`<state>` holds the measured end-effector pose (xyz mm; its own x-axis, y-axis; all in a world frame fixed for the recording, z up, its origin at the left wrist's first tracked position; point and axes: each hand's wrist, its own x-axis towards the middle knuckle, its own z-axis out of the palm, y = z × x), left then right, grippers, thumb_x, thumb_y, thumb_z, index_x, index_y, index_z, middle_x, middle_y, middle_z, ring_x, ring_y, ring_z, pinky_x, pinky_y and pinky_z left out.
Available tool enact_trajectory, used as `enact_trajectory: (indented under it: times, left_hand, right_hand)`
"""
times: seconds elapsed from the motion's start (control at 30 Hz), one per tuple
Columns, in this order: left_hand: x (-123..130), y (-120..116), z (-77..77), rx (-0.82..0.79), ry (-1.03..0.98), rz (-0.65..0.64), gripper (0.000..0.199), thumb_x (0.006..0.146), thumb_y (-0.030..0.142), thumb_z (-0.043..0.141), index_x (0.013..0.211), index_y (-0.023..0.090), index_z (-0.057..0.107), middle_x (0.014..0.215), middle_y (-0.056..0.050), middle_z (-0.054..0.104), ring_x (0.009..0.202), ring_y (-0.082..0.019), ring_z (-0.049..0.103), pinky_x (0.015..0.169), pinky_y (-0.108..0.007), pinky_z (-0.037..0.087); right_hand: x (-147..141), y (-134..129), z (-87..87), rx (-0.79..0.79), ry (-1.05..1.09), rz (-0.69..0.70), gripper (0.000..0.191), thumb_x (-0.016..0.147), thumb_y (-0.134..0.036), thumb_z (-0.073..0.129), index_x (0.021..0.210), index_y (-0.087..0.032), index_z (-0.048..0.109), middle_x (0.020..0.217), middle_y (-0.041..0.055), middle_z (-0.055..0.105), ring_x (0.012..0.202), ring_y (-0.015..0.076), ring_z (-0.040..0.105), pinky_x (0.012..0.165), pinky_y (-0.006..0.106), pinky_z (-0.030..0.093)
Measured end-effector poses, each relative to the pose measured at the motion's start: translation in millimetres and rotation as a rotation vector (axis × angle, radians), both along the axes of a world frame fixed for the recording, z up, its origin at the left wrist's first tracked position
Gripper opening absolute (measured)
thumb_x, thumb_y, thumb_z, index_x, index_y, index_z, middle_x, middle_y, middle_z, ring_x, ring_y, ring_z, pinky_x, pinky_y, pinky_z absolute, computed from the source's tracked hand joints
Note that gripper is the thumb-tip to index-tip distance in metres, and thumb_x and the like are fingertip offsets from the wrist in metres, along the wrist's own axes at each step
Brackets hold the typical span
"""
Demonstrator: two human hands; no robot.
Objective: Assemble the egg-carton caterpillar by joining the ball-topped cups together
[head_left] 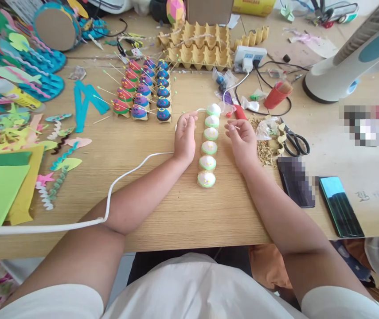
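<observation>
A row of several white domed pieces with green rims and small yellow marks (208, 147) runs toward me on the table, looking like a painted egg-carton strip. Just left of it, my left hand (185, 138) rests on its edge, loosely cupped, with nothing visible in it. On the other side is my right hand (243, 142), apart from the row, its fingers curled and thumb against them. A tiny pale thing may be at those fingertips; I cannot make it out. A white cable (132, 169) crosses my left forearm and passes behind that hand.
Painted egg-carton caterpillars (139, 91) with pins stand beyond my left hand. Bare cartons (199, 44) and a power strip (249, 55) lie farther back. Scissors (297, 141), a red cup of sticks (277, 95) and two phones (340, 207) are right; paper sheets (1, 188) lie left.
</observation>
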<state>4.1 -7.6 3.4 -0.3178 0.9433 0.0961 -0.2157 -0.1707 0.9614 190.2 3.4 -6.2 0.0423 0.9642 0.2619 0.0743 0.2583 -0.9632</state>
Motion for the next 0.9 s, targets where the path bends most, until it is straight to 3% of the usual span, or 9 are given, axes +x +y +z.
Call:
enact_trajectory:
  times: [0.13, 0.23, 0.37, 0.57, 0.7, 0.9]
  left_hand:
    - [5, -2, -2.4, -0.018, -0.009, -0.036, 0.046, 0.100, 0.079, 0.067, 0.115, 0.036, 0.070, 0.140, -0.004, 0.073, 0.144, -0.031, 0.061, 0.110, -0.047, 0.060]
    - [8, -6, -1.9, -0.053, -0.013, -0.072, 0.050, 0.094, 0.085, 0.069, 0.113, 0.038, 0.072, 0.132, -0.003, 0.074, 0.142, -0.032, 0.061, 0.112, -0.048, 0.059]
    - [7, -15, 3.3, -0.047, 0.037, -0.051, 0.046, 0.098, 0.080, 0.069, 0.112, 0.037, 0.075, 0.129, -0.004, 0.072, 0.140, -0.030, 0.061, 0.118, -0.047, 0.057]
    - [-1, -33, 12.0, -0.108, -0.013, -0.091, 0.032, 0.105, 0.066, 0.068, 0.107, 0.035, 0.074, 0.117, -0.005, 0.074, 0.124, -0.028, 0.070, 0.104, -0.043, 0.063]
    - [3, -34, 11.4, -0.064, -0.055, -0.091, 0.033, 0.107, 0.064, 0.066, 0.110, 0.031, 0.071, 0.114, -0.005, 0.073, 0.117, -0.024, 0.072, 0.109, -0.042, 0.062]
    - [13, -36, 14.3, -0.068, -0.125, -0.072, 0.030, 0.108, 0.062, 0.068, 0.107, 0.033, 0.070, 0.108, -0.004, 0.074, 0.118, -0.025, 0.075, 0.115, -0.046, 0.061]
  right_hand:
    - [-4, -1, -5.5, 0.009, -0.087, 0.077, 0.047, 0.094, -0.074, 0.074, 0.100, -0.028, 0.066, 0.127, 0.0062, 0.074, 0.113, 0.0218, 0.071, 0.100, 0.042, 0.062]
    - [-7, -6, -3.1, 0.073, -0.142, 0.089, 0.042, 0.099, -0.070, 0.071, 0.099, -0.028, 0.068, 0.129, 0.0076, 0.073, 0.122, 0.0234, 0.069, 0.109, 0.045, 0.060]
    - [-9, -11, 2.6, 0.075, -0.174, 0.074, 0.040, 0.100, -0.068, 0.070, 0.098, -0.028, 0.069, 0.124, 0.0075, 0.073, 0.120, 0.0236, 0.068, 0.110, 0.046, 0.059]
    - [-14, -18, 4.6, 0.006, -0.163, 0.077, 0.038, 0.098, -0.064, 0.074, 0.095, -0.027, 0.068, 0.122, 0.0081, 0.072, 0.117, 0.0246, 0.067, 0.106, 0.046, 0.060]
    - [-18, -23, 7.1, 0.006, -0.110, 0.035, 0.037, 0.097, -0.062, 0.076, 0.096, -0.027, 0.067, 0.119, 0.0074, 0.071, 0.117, 0.0240, 0.065, 0.106, 0.045, 0.060]
    - [-17, -27, 14.8, 0.031, -0.099, -0.052, 0.039, 0.098, -0.066, 0.071, 0.093, -0.028, 0.062, 0.095, 0.0019, 0.066, 0.099, 0.0207, 0.065, 0.094, 0.039, 0.061]
